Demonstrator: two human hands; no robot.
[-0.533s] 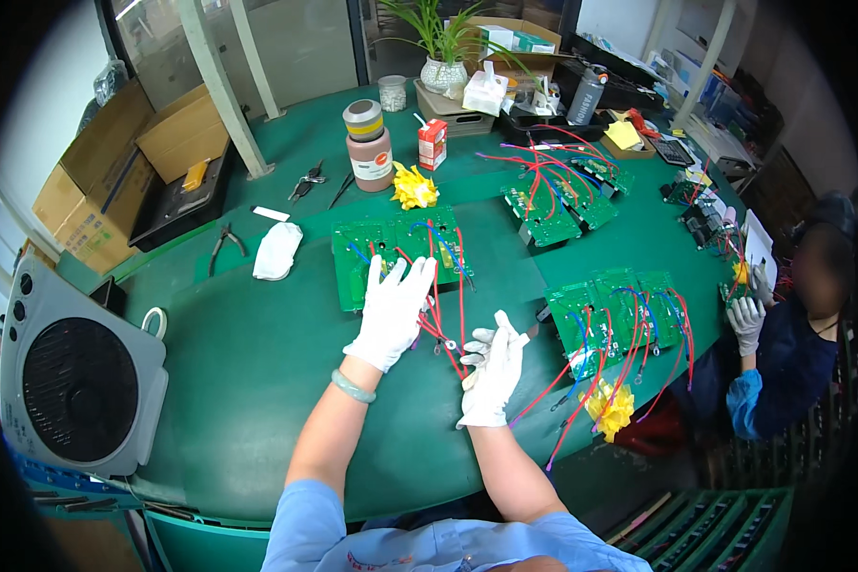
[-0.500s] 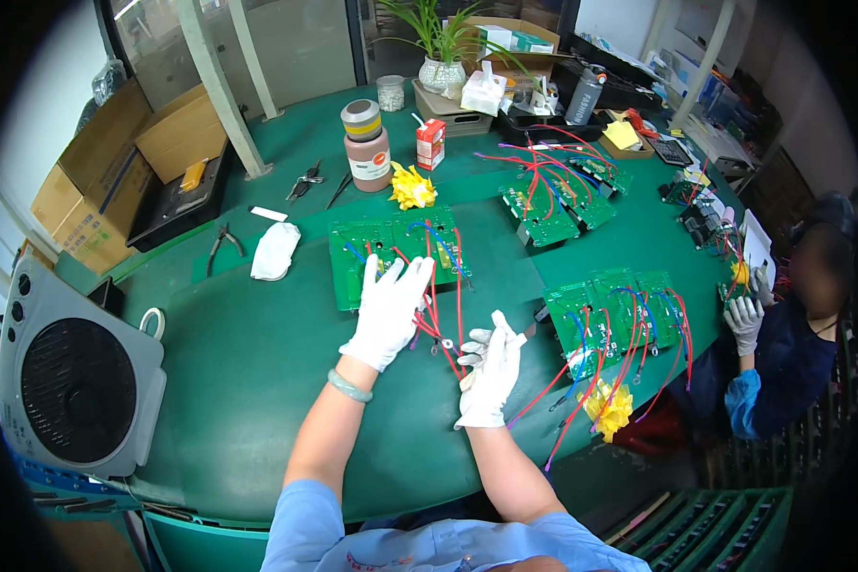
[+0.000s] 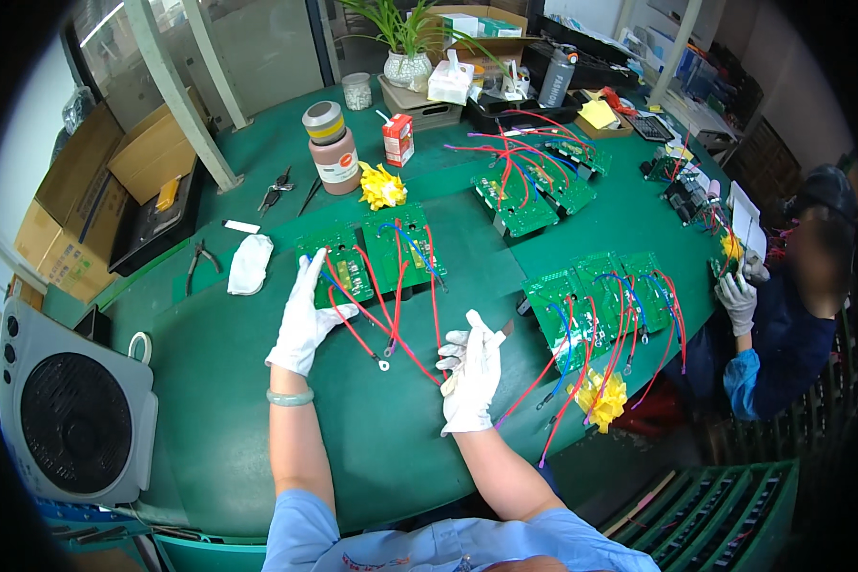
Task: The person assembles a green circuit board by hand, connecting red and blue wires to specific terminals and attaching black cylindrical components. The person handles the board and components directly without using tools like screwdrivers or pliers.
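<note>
My left hand (image 3: pixel 303 319), in a white glove, rests with fingers stretched and thumb apart at the lower left edge of a green circuit board (image 3: pixel 321 235). A second circuit board (image 3: pixel 383 250) stands right beside it. Red wires (image 3: pixel 398 336) with ring terminals run from both boards toward me. My right hand (image 3: pixel 472 377), also gloved, is curled palm up in front of them. From its fingers sticks a small thin piece with a dark tip (image 3: pixel 507 330), its kind unclear. One red wire ends against this hand; whether it is gripped I cannot tell.
More wired circuit boards (image 3: pixel 558 296) lie at right, others (image 3: pixel 515 200) behind. Yellow crumpled bundles (image 3: pixel 383 187), (image 3: pixel 601 398) sit nearby. Pliers (image 3: pixel 200 265), a bottle (image 3: pixel 334 157) and a drink carton (image 3: pixel 398 140) stand farther left. A fan heater (image 3: pixel 76 405) is at left. Another person's gloved hand (image 3: pixel 737 303) works at right.
My left hand has moved left, off the red wires, to the first board's edge. The wires now lie spread out. My right hand keeps its curled pose. The whole view has shifted slightly.
</note>
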